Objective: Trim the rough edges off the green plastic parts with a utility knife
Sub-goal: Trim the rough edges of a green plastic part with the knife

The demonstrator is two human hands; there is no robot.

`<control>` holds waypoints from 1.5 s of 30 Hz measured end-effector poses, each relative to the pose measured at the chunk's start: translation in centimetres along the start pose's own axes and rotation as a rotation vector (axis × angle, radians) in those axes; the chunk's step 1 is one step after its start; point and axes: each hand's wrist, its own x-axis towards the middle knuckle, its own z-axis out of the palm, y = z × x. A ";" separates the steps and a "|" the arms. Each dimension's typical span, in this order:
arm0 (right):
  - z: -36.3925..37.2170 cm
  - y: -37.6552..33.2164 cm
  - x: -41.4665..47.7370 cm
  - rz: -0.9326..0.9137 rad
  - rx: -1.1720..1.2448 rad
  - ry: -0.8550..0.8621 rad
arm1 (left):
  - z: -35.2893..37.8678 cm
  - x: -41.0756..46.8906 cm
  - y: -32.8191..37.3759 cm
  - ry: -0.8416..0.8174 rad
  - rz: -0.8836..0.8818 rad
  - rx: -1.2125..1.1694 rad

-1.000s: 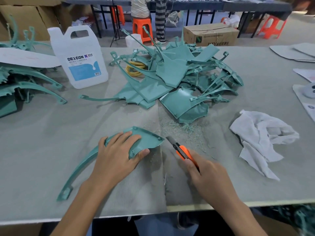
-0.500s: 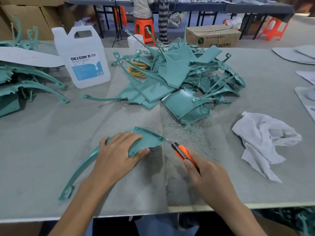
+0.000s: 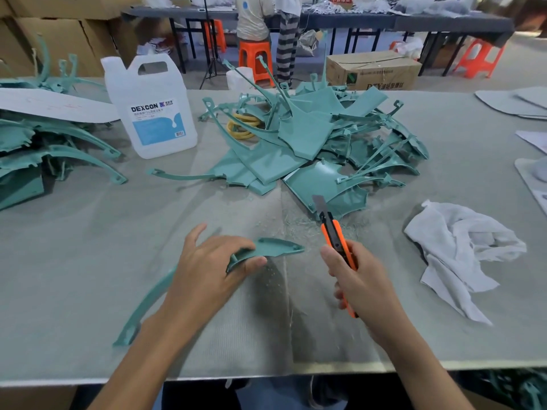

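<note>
At ten o'clock on the grey table [image 3: 88, 261] lies a stack of green plastic parts [image 3: 44, 149] with a flat white sheet [image 3: 53, 106] on top. Just toward three o'clock of it stands a translucent white plastic jug with a blue DEXCON label [image 3: 154, 113], upright.

At about seven o'clock, near the table's front edge, is the long curved green plastic part [image 3: 275, 248]. The left hand [image 3: 213, 270] grasps its wide end, thumb beneath and fingers over the top, so that this end is tilted up off the table. The thin tail runs back toward seven o'clock and rests on the surface.

At twelve o'clock a loose pile of green plastic pieces [image 3: 310, 137] sprawls, with a yellow coil [image 3: 242, 128] at its nine o'clock side. Fine pale shavings [image 3: 299, 223] lie scattered between the pile and the hands.

At five o'clock the right hand [image 3: 361, 279] is clenched round an orange and black utility knife [image 3: 334, 232]. Its blade is extended and points to twelve o'clock, apart from the held part.

At three o'clock lies a crumpled white cloth [image 3: 461, 250].
</note>
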 end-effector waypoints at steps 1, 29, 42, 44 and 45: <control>0.4 -0.4 0.1 0.049 0.130 -0.008 | -0.1 -0.1 0.4 0.062 0.047 -0.028; 6.8 -1.6 -4.7 0.018 0.528 -0.075 | -5.2 -2.9 5.9 0.146 -0.272 -0.367; 0.1 -2.3 -2.5 -0.324 -0.352 -0.306 | -6.0 -5.2 1.1 -0.035 -0.478 -0.520; -0.2 -3.3 -2.3 -0.377 -0.398 -0.349 | -5.7 -5.3 1.2 0.006 -0.488 -0.533; -0.2 -3.7 -2.4 -0.399 -0.423 -0.370 | -5.7 -5.3 1.3 0.025 -0.493 -0.537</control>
